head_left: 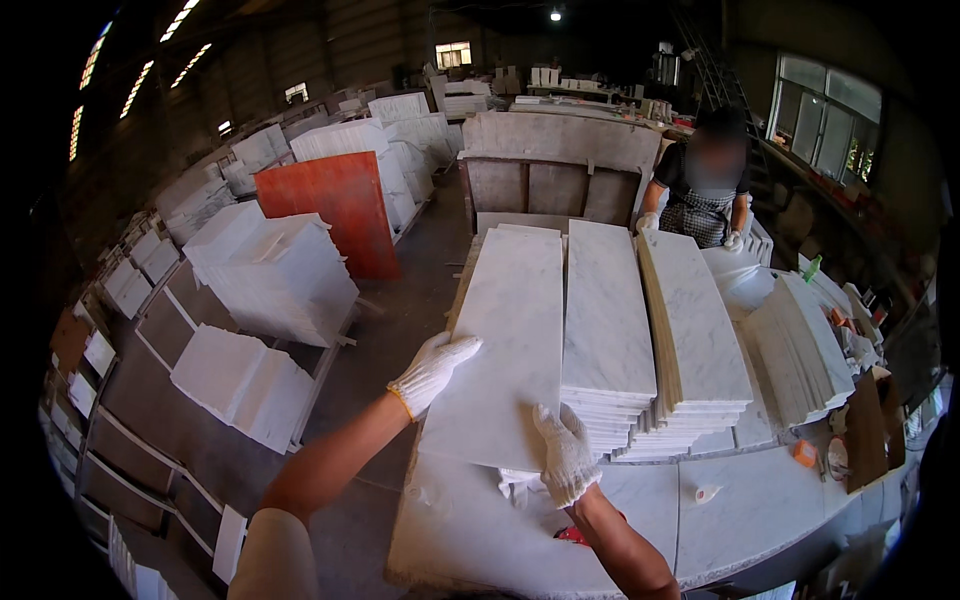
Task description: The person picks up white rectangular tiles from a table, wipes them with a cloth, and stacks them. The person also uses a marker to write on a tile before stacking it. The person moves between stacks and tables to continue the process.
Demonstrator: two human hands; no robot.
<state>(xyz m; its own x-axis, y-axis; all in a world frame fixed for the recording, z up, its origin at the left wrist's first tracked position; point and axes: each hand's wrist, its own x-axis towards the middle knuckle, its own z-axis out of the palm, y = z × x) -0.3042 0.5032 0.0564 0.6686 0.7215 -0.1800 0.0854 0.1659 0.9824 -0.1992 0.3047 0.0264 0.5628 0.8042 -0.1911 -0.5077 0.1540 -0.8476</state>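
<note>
A long white marble slab (505, 320) with faint grey veins lies lengthwise before me, its near end over the worktable (480, 540). On its left long edge rests my left hand (437, 372) in a white knitted glove, closed around the edge with fingertips on the upper face. My right hand (568, 458), gloved the same way, grips the slab's near right corner. Directly right of this slab is a stack of similar marble slabs (608, 310), and beyond it stands another stack (700, 330). What supports the slab from below is mostly hidden.
Across the table a co-worker (700, 190) in a checked apron and white gloves touches the third row's far end. More slabs (800, 345) lean at right, near an orange item (804, 453) and a small white nozzle (707, 494). A red board (330, 215) and stone stacks (275, 270) stand left.
</note>
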